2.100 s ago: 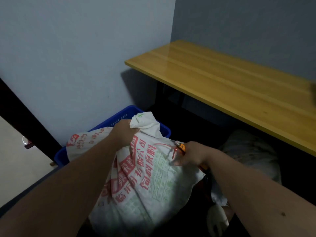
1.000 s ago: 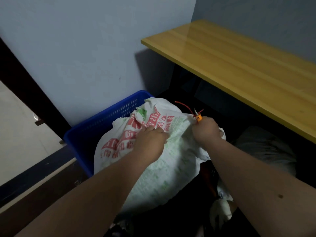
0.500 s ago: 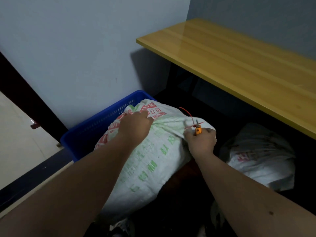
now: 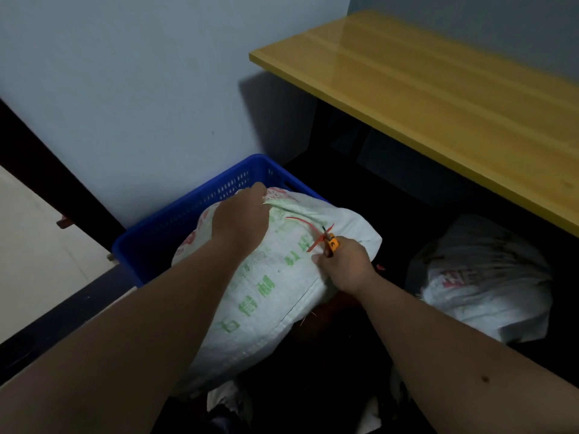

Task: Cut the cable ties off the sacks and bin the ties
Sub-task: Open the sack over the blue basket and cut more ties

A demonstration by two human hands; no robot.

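Left hand (image 4: 239,219) gripping sack (image 4: 282,277) lying lengthwise toward viewer, right hand (image 4: 346,267) holding cutter (image 4: 331,244)

Dim corner: pale blue-grey wall (image 4: 131,89) met by a darker grey wall (image 4: 470,23). Yellow wooden table (image 4: 438,98) set against the grey wall, deep shadow beneath. Pale floor (image 4: 34,252) seen left of a dark door frame (image 4: 47,183).

The sack (image 4: 269,296) bears green printed characters, too blurred to read.
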